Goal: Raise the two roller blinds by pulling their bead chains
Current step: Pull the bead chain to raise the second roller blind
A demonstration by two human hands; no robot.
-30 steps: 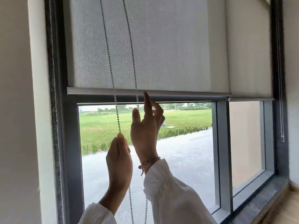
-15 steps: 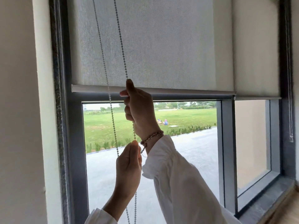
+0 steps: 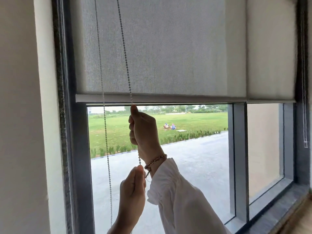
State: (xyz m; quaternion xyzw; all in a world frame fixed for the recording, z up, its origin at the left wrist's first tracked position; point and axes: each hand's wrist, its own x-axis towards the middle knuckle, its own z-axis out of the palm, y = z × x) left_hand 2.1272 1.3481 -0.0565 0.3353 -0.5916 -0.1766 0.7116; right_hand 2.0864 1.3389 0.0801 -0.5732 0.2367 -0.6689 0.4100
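The step in hand looks like the hand-over-hand pull on the left blind [image 3: 152, 48], the wide one, whose bottom bar [image 3: 168, 99] hangs about halfway up the window, just above the top of the open view. Both hands are closed on the same strand of its chain [image 3: 125, 53]: the right hand [image 3: 145, 132] is fisted around it just under the bar, thumb tip up against the beads, and the left hand [image 3: 133, 190] pinches it lower down, just below the right wrist with its bracelet [image 3: 156, 160]. The other strand [image 3: 105, 125] of the loop hangs free to the left, touched by neither hand. The right blind [image 3: 270, 48], the narrow one, sits with its bar at nearly the same height, and its own chain [image 3: 304, 105] hangs untouched along the right edge of the frame [image 3: 79, 149], ending in a small clear weight. By my judgement the task is partly done on the first blind and not begun on the second. The next move calls for a steady downward draw with the upper hand while the lower one lets go and reaches up for a fresh grip (keeping the pull in line with the strand, so the beads do not skip). No brand, label or writing can be read anywhere.
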